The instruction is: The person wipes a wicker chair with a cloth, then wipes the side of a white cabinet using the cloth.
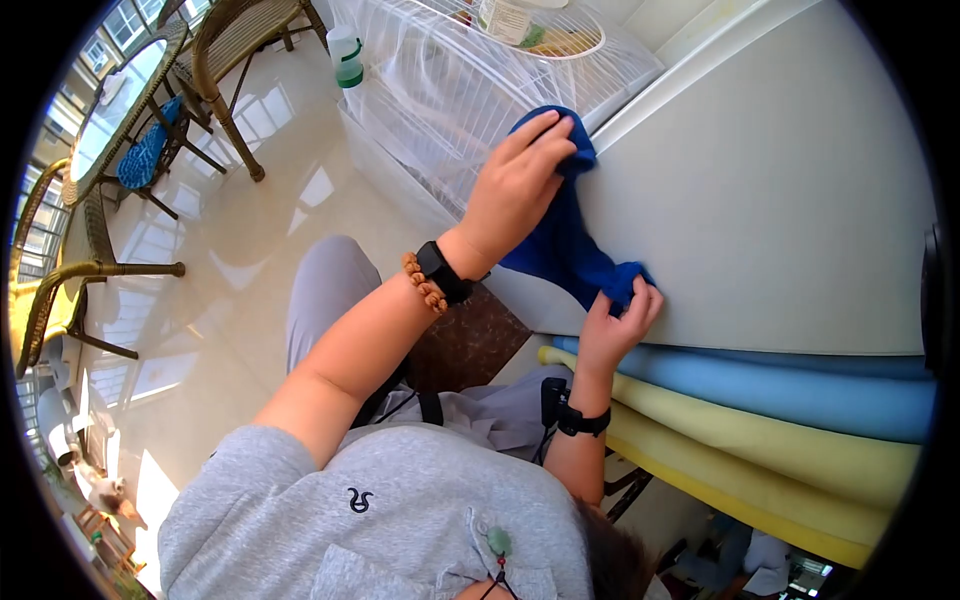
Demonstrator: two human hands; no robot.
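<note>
A dark blue cloth hangs stretched between my two hands against a large pale, smooth panel. My left hand, with a black watch and a beaded bracelet at the wrist, has its fingers bent over the cloth's upper end, close to the panel's left edge. Lower down and to the right, my right hand pinches the cloth's bunched lower end in front of the panel. A black band with a small device sits on my right wrist.
Left of the panel stands a white wire cage draped in clear plastic, with a tub on top and a bottle beside it. Blue and yellow rolled mats lie below the panel. Wicker chairs stand on the glossy floor.
</note>
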